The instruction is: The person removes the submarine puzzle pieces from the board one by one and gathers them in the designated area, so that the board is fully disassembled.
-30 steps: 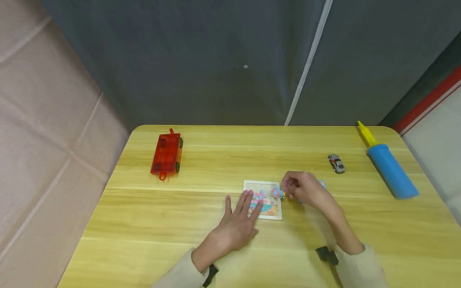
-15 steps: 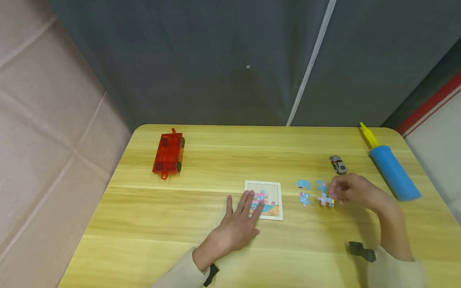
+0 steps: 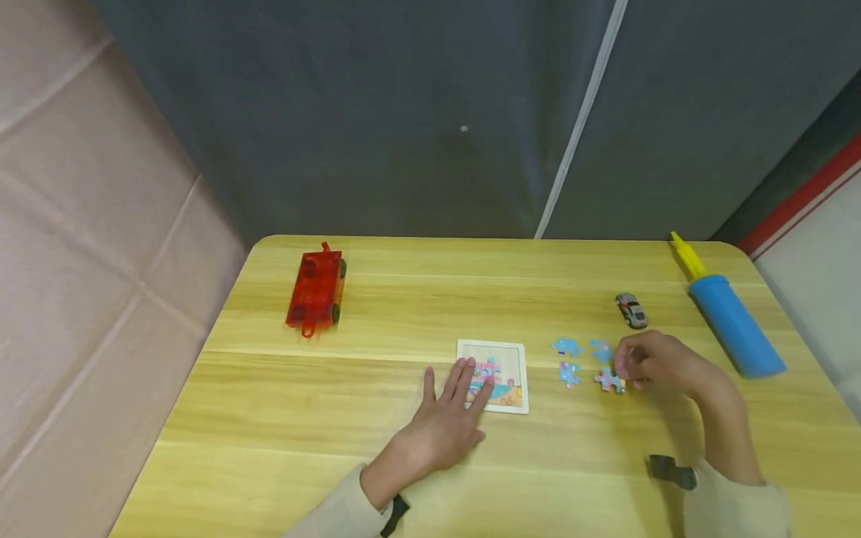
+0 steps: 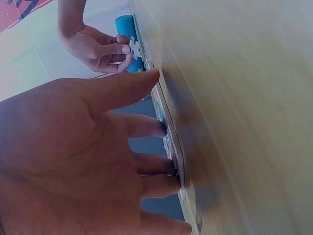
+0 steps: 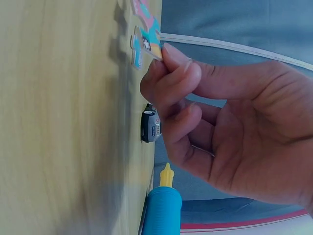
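Observation:
Between thumb and fingertips, my right hand (image 3: 666, 365) pinches a pink-and-blue jigsaw piece (image 3: 609, 380). The right wrist view shows this jigsaw piece (image 5: 149, 27) raised off the table at its corner. Several blue jigsaw pieces lie close by, among them an upper left piece (image 3: 567, 346), a lower left piece (image 3: 569, 374) and one nearest the hand (image 3: 601, 350). My left hand (image 3: 440, 430) rests with spread, straight fingers on the white-framed puzzle board (image 3: 526, 373). Joined pieces fill the board's lower part; the fingers hide some of them.
A silver toy car (image 3: 631, 310) stands beyond my right hand. Farther right lies a blue pump (image 3: 738, 325) with a yellow nozzle. A red see-through toy wagon (image 3: 315, 289) is at the back left. The wooden table (image 3: 323, 418) meets a dark curtain behind.
My right hand has carried the pink-and-blue jigsaw piece from the board's right edge rightward to the loose pieces, then barely moved. My left hand stays on the board.

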`<state>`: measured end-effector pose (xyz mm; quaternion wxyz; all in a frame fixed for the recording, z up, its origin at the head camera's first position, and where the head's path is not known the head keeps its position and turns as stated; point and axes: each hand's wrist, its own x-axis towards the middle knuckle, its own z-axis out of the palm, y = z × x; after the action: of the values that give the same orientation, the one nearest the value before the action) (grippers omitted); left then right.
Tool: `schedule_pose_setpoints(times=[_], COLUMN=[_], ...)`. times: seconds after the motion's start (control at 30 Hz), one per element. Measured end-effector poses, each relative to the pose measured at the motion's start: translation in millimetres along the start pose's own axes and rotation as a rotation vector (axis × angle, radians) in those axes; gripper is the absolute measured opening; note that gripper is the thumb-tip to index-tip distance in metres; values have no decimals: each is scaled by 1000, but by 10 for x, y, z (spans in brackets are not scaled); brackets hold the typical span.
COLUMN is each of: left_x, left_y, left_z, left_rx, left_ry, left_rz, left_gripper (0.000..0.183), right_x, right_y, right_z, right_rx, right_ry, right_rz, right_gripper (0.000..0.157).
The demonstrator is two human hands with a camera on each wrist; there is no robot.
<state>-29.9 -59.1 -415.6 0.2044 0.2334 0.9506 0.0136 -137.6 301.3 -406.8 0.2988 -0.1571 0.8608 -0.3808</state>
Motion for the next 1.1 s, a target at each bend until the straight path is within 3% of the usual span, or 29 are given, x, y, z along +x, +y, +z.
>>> schedule_pose_setpoints(times=[0.53, 1.1], left_x=[-3, -12], left_y=[-10, 0], left_z=[-14, 4], left_rx=[-7, -3], left_ry=[8, 17], left_rz=[7, 8], left_gripper=[80, 79], right_x=[16, 102], right_y=[30, -36], right_z=[-18, 100], right_rx=[-33, -206], right_ry=[-1, 64], right_rz=[38, 92], right_gripper=[18, 13])
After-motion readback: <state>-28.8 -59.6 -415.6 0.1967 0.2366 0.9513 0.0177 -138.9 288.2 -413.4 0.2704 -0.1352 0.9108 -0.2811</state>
